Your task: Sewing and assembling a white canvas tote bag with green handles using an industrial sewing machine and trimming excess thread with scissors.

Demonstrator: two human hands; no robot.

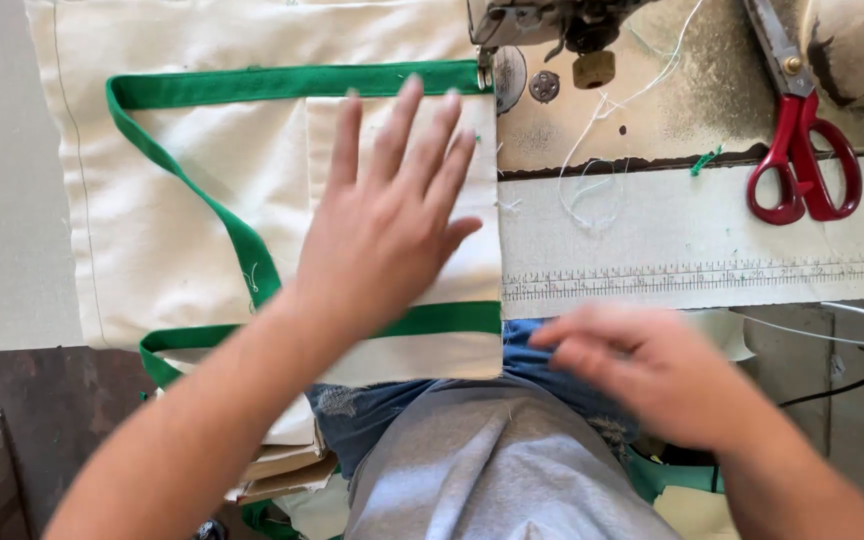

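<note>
On the bench point(12, 200) in front of me lies a cream cloth bag point(202, 190) with a green strap point(242, 240) stitched along its top edge and looping down across it. My left hand point(382, 230) rests flat on the cloth, fingers spread wide and gripping nothing, only pressing the bag down; the fingertips reach up to the green band at the top. The bag's right edge sits just under the sewing machine head point(532, 25), beside the needle foot.

My right hand point(642, 375) hovers lower down, off the near edge of the bench and above my lap. It is blurred, so I cannot tell whether its grip is wide or narrow, or whether it holds anything.

Right of the bag, a pale strip with ruler markings point(702, 275) runs along the bench front. Loose white thread point(592, 180) trails across the worn surface behind it. Red-handled scissors point(802, 150) lie well off to the right, blades pointing away from me. Below the bench on my left, folded cream pieces point(282, 460) are stacked by my knee.
</note>
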